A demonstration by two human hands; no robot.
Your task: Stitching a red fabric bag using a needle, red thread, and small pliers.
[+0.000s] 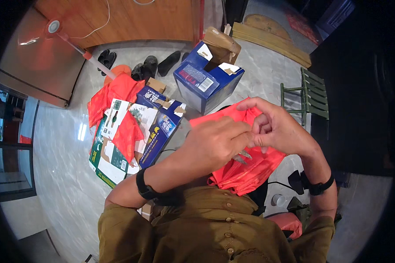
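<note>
Marble floor spreads under the work. Both hands, left hand [217, 142] and right hand [276, 129], are closed in pinches on a red fabric bag [245, 168] at centre, seemingly teasing its top edge apart; separating the layers looks next. Blue carton [206, 85] stands at 12 o'clock, flattened cartons [131, 136] at 9.

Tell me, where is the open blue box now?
In the head view, the open blue box stands on the floor, upper centre, beyond both hands, right of the flattened cartons and near the black shoes.
</note>
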